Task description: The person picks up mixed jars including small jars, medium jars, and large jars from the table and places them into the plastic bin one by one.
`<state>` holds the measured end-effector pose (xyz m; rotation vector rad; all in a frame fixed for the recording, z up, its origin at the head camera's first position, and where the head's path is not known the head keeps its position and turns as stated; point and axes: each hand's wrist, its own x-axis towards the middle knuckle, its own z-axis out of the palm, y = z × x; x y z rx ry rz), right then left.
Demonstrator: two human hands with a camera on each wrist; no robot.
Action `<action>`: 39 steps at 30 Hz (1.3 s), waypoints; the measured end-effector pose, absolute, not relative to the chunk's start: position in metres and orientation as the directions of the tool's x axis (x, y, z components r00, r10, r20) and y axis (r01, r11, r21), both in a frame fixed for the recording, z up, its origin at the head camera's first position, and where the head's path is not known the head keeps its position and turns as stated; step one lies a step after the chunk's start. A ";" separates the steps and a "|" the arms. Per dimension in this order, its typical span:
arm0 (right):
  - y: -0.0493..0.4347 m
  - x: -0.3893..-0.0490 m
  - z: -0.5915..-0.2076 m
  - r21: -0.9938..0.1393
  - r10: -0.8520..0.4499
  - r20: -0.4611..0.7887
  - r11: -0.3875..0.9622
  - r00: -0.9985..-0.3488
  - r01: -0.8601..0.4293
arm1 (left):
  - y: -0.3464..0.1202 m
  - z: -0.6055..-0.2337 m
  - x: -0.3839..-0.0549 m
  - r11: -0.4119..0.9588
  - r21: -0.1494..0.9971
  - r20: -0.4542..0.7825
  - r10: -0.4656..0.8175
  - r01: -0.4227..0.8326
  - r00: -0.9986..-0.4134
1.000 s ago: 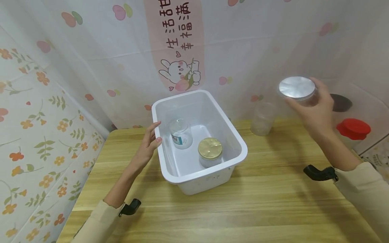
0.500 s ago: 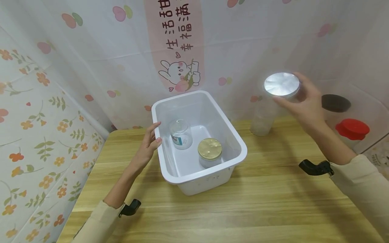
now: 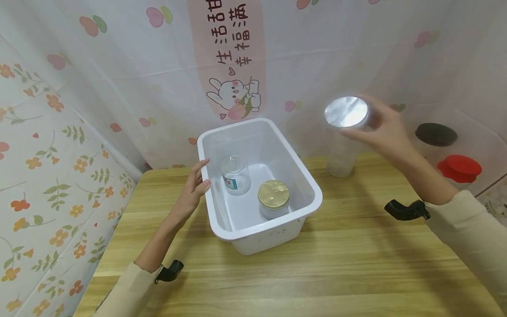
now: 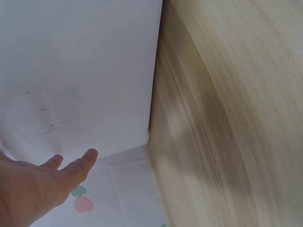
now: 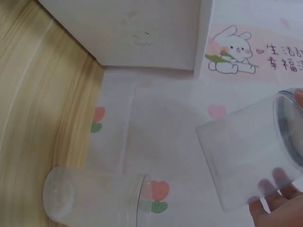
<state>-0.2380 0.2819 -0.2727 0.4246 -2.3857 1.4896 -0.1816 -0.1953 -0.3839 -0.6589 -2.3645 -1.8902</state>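
My left hand (image 3: 193, 187) grips the left rim of a white plastic tub (image 3: 253, 230), thumb at the rim. Some of its fingers (image 4: 85, 163) lie along the outer wall in the left wrist view. Inside the tub stand a clear jar (image 3: 236, 174) with a teal label and a short jar (image 3: 273, 194) with a gold lid. In the air to the right, my right hand (image 3: 382, 132) holds a clear plastic jar (image 5: 246, 151) with a silver lid near its lidded end. Behind and below it on the table is a clear, open-looking jar (image 3: 341, 158).
On the right stand a container with a red lid (image 3: 459, 168) and another with a black lid (image 3: 436, 134). A printed curtain (image 3: 158, 101) hangs close behind the wooden table (image 3: 348, 259), with a floral one (image 3: 59, 198) on the left.
My right hand has carried the silver-lidded jar leftward, over the clear jar standing on the table. My left hand and the tub stay where they were.
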 end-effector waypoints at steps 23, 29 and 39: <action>0.246 -0.255 -0.260 -0.818 -0.303 0.402 0.305 -0.864 -0.487 | -0.195 -0.384 -0.182 0.171 0.925 0.282 0.286 0.338 -0.916; 0.233 -0.255 -0.256 -0.793 -0.328 0.411 0.331 -0.851 -0.511 | -0.194 -0.384 -0.183 0.158 0.923 0.295 0.289 0.350 -0.911; 0.215 -0.256 -0.247 -0.776 -0.369 0.409 0.340 -0.835 -0.530 | -0.194 -0.384 -0.182 0.157 0.923 0.296 0.290 0.350 -0.910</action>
